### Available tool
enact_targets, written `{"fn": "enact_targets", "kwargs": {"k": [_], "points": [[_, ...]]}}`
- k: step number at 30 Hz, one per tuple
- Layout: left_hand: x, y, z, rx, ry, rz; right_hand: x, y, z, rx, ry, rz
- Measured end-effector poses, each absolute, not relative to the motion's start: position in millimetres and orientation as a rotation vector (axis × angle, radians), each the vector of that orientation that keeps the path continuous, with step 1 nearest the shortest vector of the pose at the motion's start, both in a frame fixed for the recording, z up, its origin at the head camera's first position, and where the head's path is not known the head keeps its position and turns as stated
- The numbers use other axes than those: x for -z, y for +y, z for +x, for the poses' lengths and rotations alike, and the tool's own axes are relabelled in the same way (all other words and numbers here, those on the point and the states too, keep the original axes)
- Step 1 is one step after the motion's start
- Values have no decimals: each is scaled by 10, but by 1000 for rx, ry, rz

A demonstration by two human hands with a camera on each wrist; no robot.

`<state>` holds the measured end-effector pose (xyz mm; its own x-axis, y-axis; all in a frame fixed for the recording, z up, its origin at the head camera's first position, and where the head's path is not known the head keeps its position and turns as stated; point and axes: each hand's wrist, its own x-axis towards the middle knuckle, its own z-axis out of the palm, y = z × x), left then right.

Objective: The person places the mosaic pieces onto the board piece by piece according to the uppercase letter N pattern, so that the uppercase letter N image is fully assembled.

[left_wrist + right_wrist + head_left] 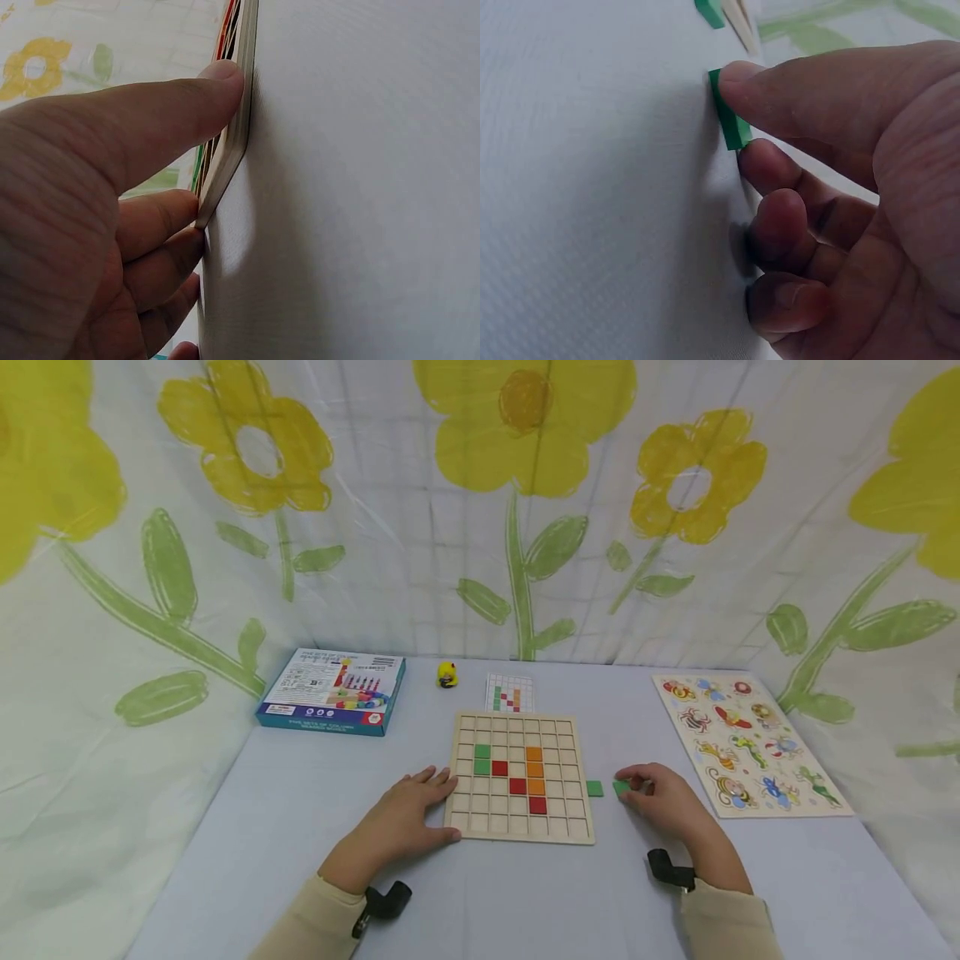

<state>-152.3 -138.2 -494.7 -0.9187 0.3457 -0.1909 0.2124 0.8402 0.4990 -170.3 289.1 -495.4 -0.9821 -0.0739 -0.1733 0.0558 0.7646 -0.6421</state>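
Note:
A wooden grid board (517,827) lies at the middle of the table, with green, red and orange square tiles in some of its cells. My left hand (405,818) rests at the board's lower left corner, fingers spread and fairly straight; the thumb (217,94) touches the edge in the left wrist view. To the right of the board, my right hand (663,802) pinches a green tile (731,112) between thumb and fingers, low over the white cloth. Another green tile (595,788) lies beside the board's right edge.
Behind the board is a pattern card (510,691) with coloured squares. A small yellow toy (447,675) stands near it. At the back left lies a boxed set (330,692). An insect picture board (750,743) lies on the right. A flower-painted curtain (390,527) hangs behind the table.

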Motion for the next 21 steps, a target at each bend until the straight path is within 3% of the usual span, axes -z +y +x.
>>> {"fn": "enact_targets", "kwargs": {"k": [12, 17, 21], "points": [[4978, -1396, -1531, -697, 2751, 432, 5001, 2702, -1739, 1066, 2847, 155], [4979, -1396, -1533, -699, 2748, 428, 4892, 2312, -1726, 1274, 2862, 153], [4981, -1397, -1541, -706, 2741, 424, 4827, 1895, -1745, 1397, 2817, -22]]}}
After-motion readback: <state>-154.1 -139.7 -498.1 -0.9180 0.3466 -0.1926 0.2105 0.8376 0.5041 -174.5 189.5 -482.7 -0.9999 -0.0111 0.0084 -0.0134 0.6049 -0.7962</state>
